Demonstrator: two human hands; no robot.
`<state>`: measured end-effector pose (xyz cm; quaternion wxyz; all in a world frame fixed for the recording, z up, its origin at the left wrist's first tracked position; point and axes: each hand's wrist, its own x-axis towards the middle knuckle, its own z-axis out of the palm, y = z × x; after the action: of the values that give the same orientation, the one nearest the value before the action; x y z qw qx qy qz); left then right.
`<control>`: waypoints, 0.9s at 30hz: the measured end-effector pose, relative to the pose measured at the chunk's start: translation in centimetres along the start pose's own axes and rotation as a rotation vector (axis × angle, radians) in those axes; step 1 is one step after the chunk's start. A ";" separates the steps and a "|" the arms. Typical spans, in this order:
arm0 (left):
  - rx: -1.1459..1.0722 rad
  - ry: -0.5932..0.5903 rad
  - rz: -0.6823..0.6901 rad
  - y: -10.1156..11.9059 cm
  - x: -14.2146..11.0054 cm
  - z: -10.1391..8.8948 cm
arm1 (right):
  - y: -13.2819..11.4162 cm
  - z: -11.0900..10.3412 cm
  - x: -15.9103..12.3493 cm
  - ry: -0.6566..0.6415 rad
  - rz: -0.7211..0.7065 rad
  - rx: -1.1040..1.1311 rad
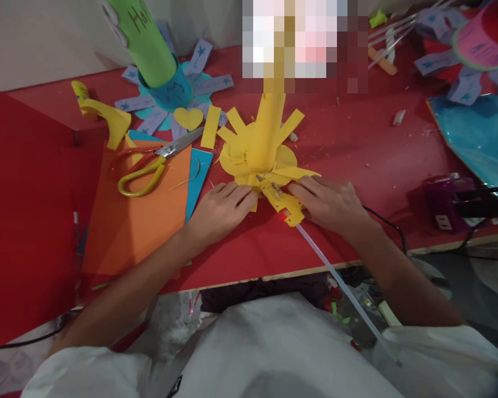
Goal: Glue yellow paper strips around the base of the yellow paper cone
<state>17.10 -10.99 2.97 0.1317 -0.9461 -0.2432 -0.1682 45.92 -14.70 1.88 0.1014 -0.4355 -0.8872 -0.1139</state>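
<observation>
A yellow paper tube [269,130] stands upright on a yellow paper flower base [240,157] with strips fanned out around it. A yellow hot glue gun [281,202] lies at the base's near edge, its nozzle against the paper and a clear glue stick [340,287] trailing toward me. My right hand [330,204] grips the glue gun from the right. My left hand [219,210] rests on the red table with its fingers curled, pressing the near yellow petal beside the nozzle.
Scissors with red and yellow handles [149,163] lie on an orange sheet [136,221] to the left. A green and blue tube on purple strips [166,72] stands behind. A purple device [444,202] and blue sheet [477,135] sit right. The table's near edge [274,273] is close.
</observation>
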 end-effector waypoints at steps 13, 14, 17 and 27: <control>-0.152 -0.046 0.021 -0.2 -1.3 -0.5 | -0.2 -0.5 0.8 -0.052 -0.013 -0.019; -0.164 -0.053 0.017 -0.2 -1.3 -0.5 | -0.2 -0.5 0.9 -0.057 -0.016 -0.015; -0.201 -0.071 -0.001 -0.1 -1.5 -0.5 | -0.2 -0.6 0.9 -0.061 -0.010 -0.007; -0.191 -0.057 0.011 -0.2 -1.4 -0.6 | -0.3 -0.8 0.9 -0.046 -0.028 -0.075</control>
<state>15.69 -11.62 2.96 0.0350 -0.9601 -0.2246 -0.1631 45.18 -14.49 2.88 0.0630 -0.4290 -0.8904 -0.1384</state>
